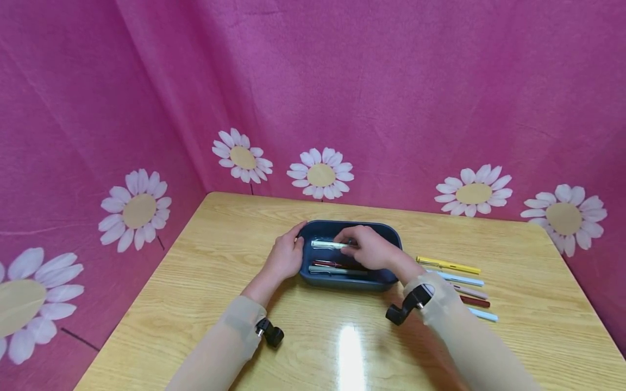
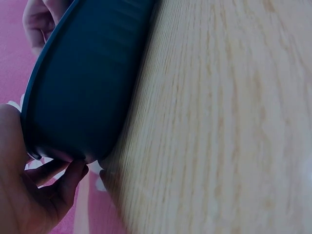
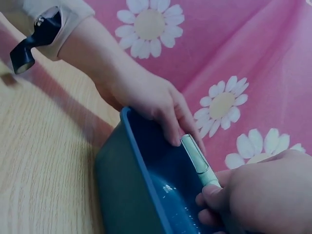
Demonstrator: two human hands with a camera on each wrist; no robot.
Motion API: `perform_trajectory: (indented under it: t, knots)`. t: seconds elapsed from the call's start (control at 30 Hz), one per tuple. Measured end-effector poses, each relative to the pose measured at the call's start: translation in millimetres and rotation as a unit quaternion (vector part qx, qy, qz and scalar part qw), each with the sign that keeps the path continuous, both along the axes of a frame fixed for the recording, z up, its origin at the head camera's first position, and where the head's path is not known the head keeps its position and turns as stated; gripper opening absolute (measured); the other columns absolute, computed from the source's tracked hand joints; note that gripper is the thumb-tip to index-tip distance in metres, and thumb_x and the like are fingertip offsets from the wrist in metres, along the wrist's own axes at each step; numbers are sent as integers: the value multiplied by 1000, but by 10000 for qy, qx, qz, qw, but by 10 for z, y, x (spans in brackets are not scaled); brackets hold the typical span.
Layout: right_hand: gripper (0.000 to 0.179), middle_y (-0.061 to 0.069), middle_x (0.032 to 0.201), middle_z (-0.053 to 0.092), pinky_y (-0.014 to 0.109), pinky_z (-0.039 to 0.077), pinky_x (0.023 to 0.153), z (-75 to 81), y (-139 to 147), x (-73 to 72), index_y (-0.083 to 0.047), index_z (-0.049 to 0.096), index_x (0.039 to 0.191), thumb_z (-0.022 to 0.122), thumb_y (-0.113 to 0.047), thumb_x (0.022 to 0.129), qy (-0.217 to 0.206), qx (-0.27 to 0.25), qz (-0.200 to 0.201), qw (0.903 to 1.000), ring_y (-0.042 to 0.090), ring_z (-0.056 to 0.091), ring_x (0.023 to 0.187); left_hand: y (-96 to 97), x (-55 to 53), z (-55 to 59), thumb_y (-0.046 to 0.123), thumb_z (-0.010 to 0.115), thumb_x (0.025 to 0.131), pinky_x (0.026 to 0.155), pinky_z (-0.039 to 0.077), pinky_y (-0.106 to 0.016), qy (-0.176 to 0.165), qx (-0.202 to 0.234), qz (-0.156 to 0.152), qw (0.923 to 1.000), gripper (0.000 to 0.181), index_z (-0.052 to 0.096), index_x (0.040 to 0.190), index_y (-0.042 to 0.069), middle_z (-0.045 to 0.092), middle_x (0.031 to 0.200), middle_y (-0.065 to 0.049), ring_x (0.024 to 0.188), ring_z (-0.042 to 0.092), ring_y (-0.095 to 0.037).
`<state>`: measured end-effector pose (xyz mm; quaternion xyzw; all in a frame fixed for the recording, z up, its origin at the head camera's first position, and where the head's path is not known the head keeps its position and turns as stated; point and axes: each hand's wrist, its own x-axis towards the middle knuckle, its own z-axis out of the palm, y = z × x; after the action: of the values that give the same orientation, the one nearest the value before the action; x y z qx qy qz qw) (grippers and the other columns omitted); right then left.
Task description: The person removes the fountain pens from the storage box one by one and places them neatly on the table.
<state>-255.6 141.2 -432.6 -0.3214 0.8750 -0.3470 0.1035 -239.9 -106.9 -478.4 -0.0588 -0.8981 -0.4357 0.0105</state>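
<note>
A dark blue plastic bin (image 1: 350, 283) stands on the table. My left hand (image 1: 285, 255) grips its left end, thumb at the rim and fingers against the outer wall (image 2: 78, 87). Inside the bin's opening, my right hand (image 1: 369, 250) pinches a pale green pen (image 3: 199, 158) between thumb and fingers; the pen's clip end points toward my left hand. On the bin floor, near the front wall, lie a dark red pen (image 1: 326, 264) and a grey-green pen (image 1: 337, 270). The right hand covers part of the held pen.
Right of the bin, a row of pens lies on the table: yellow (image 1: 448, 265), light blue (image 1: 459, 279), pale mauve (image 1: 470, 291), dark red (image 1: 475, 301) and another light blue (image 1: 483, 315). My right forearm partly hides them. A pink flowered cloth (image 1: 391, 108) hangs behind the table.
</note>
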Motion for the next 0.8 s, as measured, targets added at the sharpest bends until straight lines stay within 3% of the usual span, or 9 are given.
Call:
perform_trajectory:
  t: [0.4, 0.57, 0.8]
  knots:
    - [21, 3, 111, 73, 43, 57, 87, 177, 264, 188, -5, 73, 124, 65, -4, 104, 316, -296, 112, 9990, 17, 67, 96, 7, -10, -9, 16, 43, 114, 119, 38, -51, 7, -80, 21, 10000, 48, 46, 162, 14, 53, 156, -18, 143, 50, -33]
    - [21, 7, 110, 72, 41, 54, 81, 225, 362, 261, -4, 72, 124, 64, -3, 104, 255, -359, 109, 9990, 18, 63, 90, 17, -7, -1, 16, 43, 114, 119, 38, -50, 8, -126, 61, 9999, 48, 47, 161, 13, 53, 156, -17, 144, 50, -32]
    - [22, 5, 114, 72, 43, 56, 86, 270, 502, 364, -7, 72, 127, 64, -5, 106, 177, -338, -14, 9993, 17, 65, 99, 26, -7, -5, 15, 44, 113, 119, 38, -51, 80, -189, 55, 9998, 48, 47, 161, 12, 54, 154, -19, 142, 51, -33]
